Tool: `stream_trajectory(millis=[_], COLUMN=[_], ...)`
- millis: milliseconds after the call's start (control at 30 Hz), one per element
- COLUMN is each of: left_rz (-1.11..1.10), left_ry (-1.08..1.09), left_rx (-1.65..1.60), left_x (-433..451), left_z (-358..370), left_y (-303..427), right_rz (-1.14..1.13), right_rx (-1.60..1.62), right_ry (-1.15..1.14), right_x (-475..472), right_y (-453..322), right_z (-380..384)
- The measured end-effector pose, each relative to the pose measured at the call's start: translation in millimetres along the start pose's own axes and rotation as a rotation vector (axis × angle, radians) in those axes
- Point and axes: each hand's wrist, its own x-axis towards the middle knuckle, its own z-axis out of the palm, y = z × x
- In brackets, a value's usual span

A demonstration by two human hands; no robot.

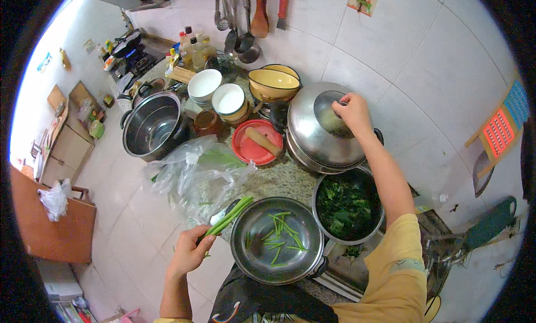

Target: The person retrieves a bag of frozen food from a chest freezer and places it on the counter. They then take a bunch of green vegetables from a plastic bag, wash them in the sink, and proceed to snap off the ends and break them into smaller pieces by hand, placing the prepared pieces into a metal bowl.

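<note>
My left hand [189, 248] grips a small bundle of long green beans [232, 214], held beside a wide metal pan [259, 268]. Short cut pieces of bean [280, 233] lie scattered over the pan's bottom. My right hand [356, 112] is at the knob of a domed steel lid [307, 113], fingers closed around it. That lid sits on a large pot [302, 159], level with its rim as far as I can see. Below my right forearm stands a pot of dark leafy greens [347, 203], partly covered by the arm.
A clear plastic bag [197, 172] with green leaves lies left of a red basin [238, 145] holding a wooden stick [261, 139]. Behind are a dark empty pot [153, 126], white bowls [205, 83] and yellow enamel bowls [274, 82]. Utensils [258, 25] hang on the tiled wall.
</note>
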Motion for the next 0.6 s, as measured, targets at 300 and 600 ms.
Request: stream_trajectory(millis=[300, 600], left_rz=[0.019, 0.188], left_ry=[-0.057, -0.253], left_rx=[0.07, 0.018], left_x=[-9, 3], left_z=[-5, 7], left_y=[1, 21], right_rz=[-0.047, -0.39], right_rx=[-0.045, 0.406], right_ry=[0.008, -0.61], right_x=[3, -134], right_y=[21, -111], right_z=[13, -59])
